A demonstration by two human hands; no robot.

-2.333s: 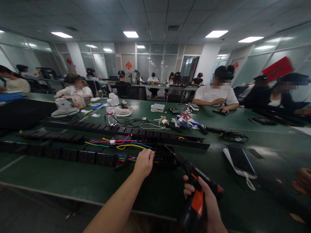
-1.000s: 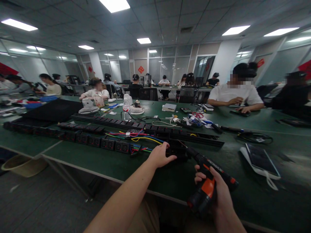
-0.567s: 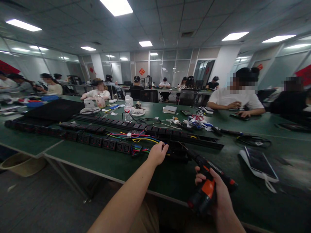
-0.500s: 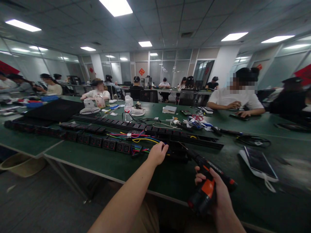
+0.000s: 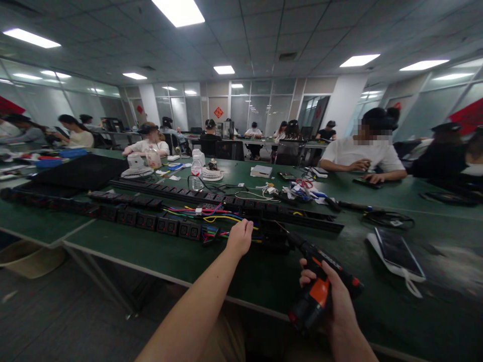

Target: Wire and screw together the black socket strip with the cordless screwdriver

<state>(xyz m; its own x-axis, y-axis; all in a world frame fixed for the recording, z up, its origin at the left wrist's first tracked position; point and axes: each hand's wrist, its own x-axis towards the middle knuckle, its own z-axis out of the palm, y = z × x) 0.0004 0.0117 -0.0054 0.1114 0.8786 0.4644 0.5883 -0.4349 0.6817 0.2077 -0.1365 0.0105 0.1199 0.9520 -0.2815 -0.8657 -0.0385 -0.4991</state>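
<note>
The right hand (image 5: 335, 297) is wrapped round the orange-and-black grip of a power drill (image 5: 319, 291), low at the front of the green desk (image 5: 151, 256); the drill slants up and to the left, its thin bit aimed at a black box (image 5: 277, 237) — whether the tip touches it is too dark to tell. The left hand (image 5: 240, 238) is bent at the left end of that box, its fingers drawn in by the coloured wires (image 5: 222, 217); I cannot tell whether they are clamped on one. The wires run left from the box, close to a near row of black sockets (image 5: 173, 227); behind lies a long black power strip (image 5: 215, 196), roughly lengthwise along the desk. To the right of the drill, well apart from it, a dark-screened phone (image 5: 398, 251) rests on something white with a loop strap; farther back stand a clear bottle (image 5: 196, 173) and, just beside it, a white fan part (image 5: 213, 174); red-handled scissors (image 5: 304, 184) lie among clutter; across the desk sits a person in a white shirt (image 5: 364, 153), both hands near a small dark object.
</note>
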